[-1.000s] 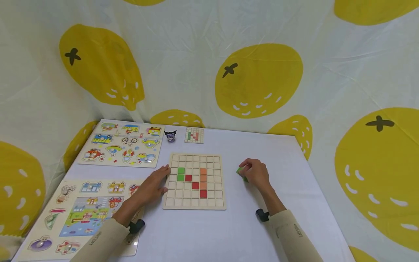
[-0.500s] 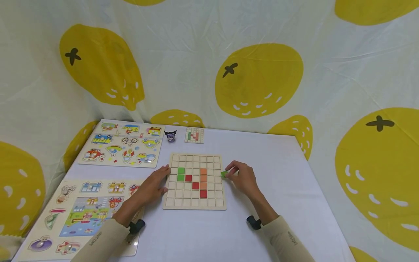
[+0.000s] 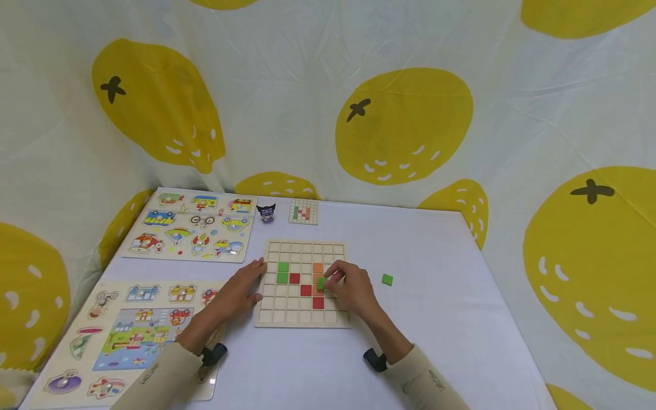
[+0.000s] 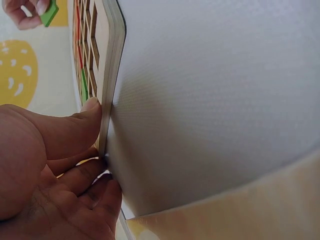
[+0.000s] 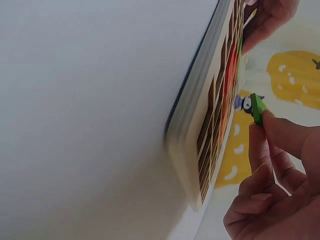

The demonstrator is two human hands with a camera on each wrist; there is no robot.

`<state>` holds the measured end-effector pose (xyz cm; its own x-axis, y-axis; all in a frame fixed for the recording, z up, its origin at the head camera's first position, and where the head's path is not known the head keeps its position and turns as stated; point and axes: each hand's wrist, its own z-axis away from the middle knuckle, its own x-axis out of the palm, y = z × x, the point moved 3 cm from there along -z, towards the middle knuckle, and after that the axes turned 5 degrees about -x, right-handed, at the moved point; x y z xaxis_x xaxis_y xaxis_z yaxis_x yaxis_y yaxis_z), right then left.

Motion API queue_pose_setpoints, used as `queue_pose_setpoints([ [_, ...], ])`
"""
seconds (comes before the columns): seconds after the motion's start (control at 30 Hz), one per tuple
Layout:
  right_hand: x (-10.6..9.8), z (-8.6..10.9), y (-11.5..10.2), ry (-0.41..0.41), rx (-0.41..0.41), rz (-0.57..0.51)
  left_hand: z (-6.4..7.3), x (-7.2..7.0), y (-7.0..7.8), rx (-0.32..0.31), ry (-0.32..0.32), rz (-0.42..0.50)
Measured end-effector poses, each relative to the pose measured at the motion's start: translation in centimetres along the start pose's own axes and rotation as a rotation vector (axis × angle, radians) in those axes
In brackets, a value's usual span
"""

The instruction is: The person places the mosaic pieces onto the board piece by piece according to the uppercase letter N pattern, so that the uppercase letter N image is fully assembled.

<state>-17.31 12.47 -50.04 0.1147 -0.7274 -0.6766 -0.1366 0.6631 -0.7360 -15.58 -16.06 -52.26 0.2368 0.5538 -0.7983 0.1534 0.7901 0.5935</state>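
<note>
My right hand (image 3: 353, 287) pinches a small green square tile (image 3: 322, 283) between thumb and fingertips, over the right half of a wooden grid board (image 3: 302, 323). In the right wrist view the tile (image 5: 257, 108) is tilted and apart from the board. My left hand (image 3: 240, 291) rests against the board's left edge; in the left wrist view its thumb (image 4: 75, 131) touches the rim. Set in the grid are two green tiles (image 3: 283, 272), several red ones (image 3: 306, 290) on a diagonal, and a column of orange ones (image 3: 318, 267), partly hidden by the right hand.
A loose green tile (image 3: 387, 279) lies right of the board. Behind stand a small pattern card (image 3: 303, 212) and a dark-eared figurine (image 3: 266, 213). Two picture puzzle boards, one at the back left (image 3: 187, 228) and one at the front left (image 3: 146, 336), lie beneath and beyond the left arm.
My right hand has carried a green tile leftward from the table to above the board, leaving another green tile behind on the cloth. The left hand has stayed at the board's edge.
</note>
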Motion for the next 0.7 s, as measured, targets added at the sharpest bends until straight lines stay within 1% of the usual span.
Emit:
queue_pose_setpoints([
  [0.2,1.6,0.0,-1.4,-0.028,0.009,-0.041,-0.1,0.1,-0.1,0.012,0.002,0.000],
  [0.3,2.3,-0.1,-2.1,-0.041,-0.005,-0.049,-0.1,0.1,-0.2,0.014,0.001,0.000],
  [0.43,3.5,-0.3,-2.9,-0.061,-0.030,-0.041,-0.1,0.1,-0.3,0.016,0.005,0.002],
  [0.7,5.5,-1.1,-4.0,-0.072,-0.018,-0.001,-0.2,0.1,-0.3,0.003,-0.015,0.000],
])
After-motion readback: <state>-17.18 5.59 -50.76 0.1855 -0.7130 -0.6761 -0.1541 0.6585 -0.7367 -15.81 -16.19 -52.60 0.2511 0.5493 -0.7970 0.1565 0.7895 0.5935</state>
